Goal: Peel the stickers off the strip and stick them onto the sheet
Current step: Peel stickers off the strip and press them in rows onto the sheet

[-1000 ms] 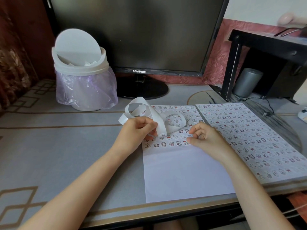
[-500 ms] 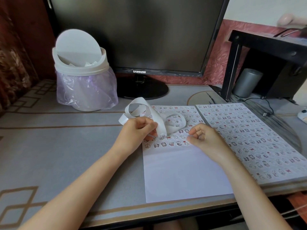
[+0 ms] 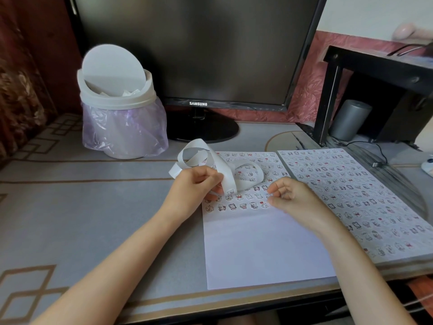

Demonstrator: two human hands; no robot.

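A grey table (image 3: 70,219) with tan line patterns carries a dark monitor (image 3: 187,48) at 12 o'clock, a lidded white bin (image 3: 117,97) at 10 o'clock and a black shelf (image 3: 375,66) at 2 o'clock.

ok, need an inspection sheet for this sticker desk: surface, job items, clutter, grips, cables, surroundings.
Surface: grey desk with a tan line pattern.
Job's things: white strip curled in loops over the sheet's top; sheet has sticker rows on its upper part, lower part blank; second sheet to its right, fully covered.
Clutter: bin with plastic liner, rear left; grey cylinder, rear right.
Grips: left grip pinches the strip; right grip curled at the right end of the lowest rows, any sticker in it cannot be told.
Cables: black cable on the desk, rear right.
Surroundings: dark monitor behind; black stand at right; patterned fabric at left.
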